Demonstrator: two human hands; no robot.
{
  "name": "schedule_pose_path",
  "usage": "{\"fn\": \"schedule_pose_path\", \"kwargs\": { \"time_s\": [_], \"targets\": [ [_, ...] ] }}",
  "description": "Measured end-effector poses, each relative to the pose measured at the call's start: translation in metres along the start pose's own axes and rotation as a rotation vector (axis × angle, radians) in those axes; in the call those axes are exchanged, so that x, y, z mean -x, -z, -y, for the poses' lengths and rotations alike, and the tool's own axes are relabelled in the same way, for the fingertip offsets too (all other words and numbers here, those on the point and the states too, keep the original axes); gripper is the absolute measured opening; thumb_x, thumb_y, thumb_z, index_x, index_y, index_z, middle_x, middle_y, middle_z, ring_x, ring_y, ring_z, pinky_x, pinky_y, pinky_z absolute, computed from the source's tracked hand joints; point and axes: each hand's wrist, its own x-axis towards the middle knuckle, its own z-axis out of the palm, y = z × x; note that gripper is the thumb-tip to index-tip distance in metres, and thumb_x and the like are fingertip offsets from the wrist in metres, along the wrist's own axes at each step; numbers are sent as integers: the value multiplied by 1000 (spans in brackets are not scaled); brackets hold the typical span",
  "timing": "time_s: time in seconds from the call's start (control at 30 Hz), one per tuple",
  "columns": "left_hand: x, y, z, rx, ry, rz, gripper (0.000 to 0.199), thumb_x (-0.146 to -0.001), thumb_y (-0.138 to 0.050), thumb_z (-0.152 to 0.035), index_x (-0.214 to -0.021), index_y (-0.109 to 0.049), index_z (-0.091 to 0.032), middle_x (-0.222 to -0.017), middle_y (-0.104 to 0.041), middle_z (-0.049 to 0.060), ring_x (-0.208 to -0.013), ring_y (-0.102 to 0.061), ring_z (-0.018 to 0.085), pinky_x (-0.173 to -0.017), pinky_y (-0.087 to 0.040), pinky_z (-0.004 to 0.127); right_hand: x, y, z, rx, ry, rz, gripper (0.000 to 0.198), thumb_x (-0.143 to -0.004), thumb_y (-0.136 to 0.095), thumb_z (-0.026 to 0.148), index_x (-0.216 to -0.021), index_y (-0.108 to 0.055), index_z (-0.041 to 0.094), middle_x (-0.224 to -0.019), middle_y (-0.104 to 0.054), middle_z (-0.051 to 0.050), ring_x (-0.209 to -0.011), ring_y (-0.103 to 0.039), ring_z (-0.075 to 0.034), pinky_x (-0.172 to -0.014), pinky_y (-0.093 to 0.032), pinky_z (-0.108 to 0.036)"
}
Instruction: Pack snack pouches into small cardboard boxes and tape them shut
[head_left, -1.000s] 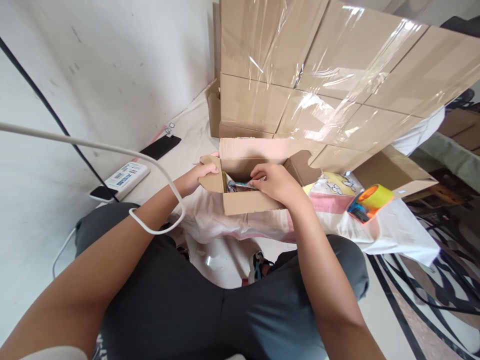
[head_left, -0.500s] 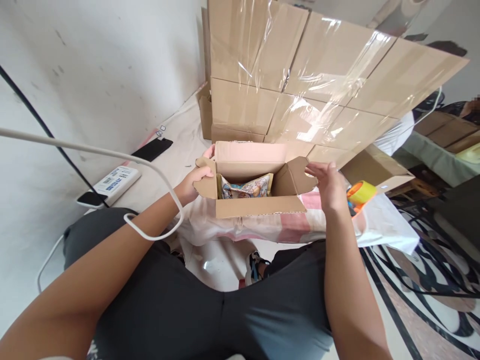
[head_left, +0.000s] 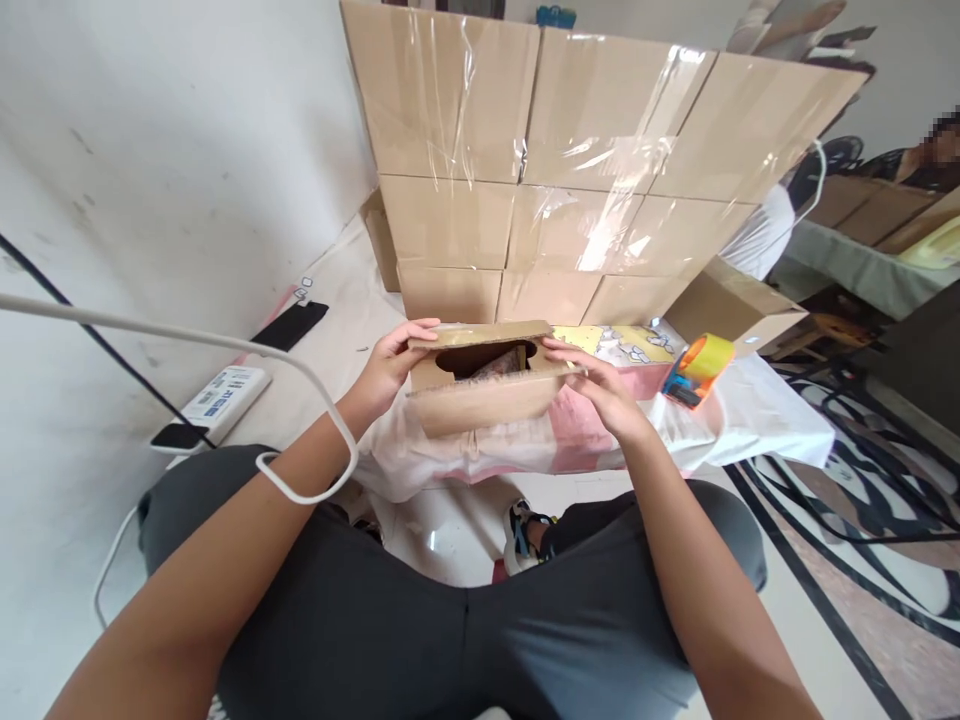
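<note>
A small cardboard box (head_left: 487, 405) sits on the cloth in front of me, with its end flaps folded in and its long front and back flaps partly raised. Through the gap shows part of a printed packet (head_left: 499, 367), mostly hidden inside. My left hand (head_left: 394, 365) grips the box's left end, fingers over the back flap and thumb near the side. At the right end, my right hand (head_left: 600, 385) has its fingers bent round the flap edges.
A wall of taped cartons (head_left: 570, 150) stands just behind the box. To the right lie a tape dispenser with yellow tape (head_left: 701, 370) and another carton (head_left: 739, 305). A white power strip (head_left: 225, 400) and a black phone (head_left: 291, 326) are at left. A white cable (head_left: 330, 400) hangs over my left forearm.
Both hands have come closer together, folding the end flaps inward and bringing the long flaps up over the opening. The packet is now less visible.
</note>
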Motion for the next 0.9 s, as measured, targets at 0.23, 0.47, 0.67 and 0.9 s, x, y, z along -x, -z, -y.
{"fn": "schedule_pose_path", "kwargs": {
  "time_s": [0.23, 0.47, 0.67, 0.9],
  "targets": [
    [4, 24, -15, -381, -183, 147, 43, -97, -44, -49, -109, -76, -23, -162, -46, 9, -153, -37, 33, -127, -26, 53, -22, -30, -14, -109, -328, -464, 73, -69, -83, 51, -131, -53, 24, -150, -52, -13, -121, -61, -26, -96, -54, -39],
    [38, -19, -48, -1076, -477, 432, 55, -98, -58, -45, -151, -54, -32, -159, -53, 5, -149, -46, 34, -129, -11, 56, -32, -31, -14, -178, -395, -391, 62, -68, -77, 45, -121, -58, 21, -127, -65, -10, -113, -64, -25, -98, -51, -38],
    [26, -9, -42, -1244, -426, 474, 47, -105, -42, -33, -151, -53, -26, -160, -50, 2, -153, -42, 25, -124, -29, 48, -15, 36, -19, 142, -242, -792, 46, -79, -68, 53, -108, -63, 18, -120, -67, -13, -114, -63, -27, -108, -47, -46],
    [16, -1, -36, -1246, -471, 424, 45, -101, -43, -28, -144, -57, -24, -155, -56, 5, -150, -47, 25, -126, -28, 49, 43, 151, -77, 288, -402, -1280, 48, -77, -74, 36, -117, -50, 25, -132, -53, -17, -132, -51, -32, -113, -46, -50]
  ]
}}
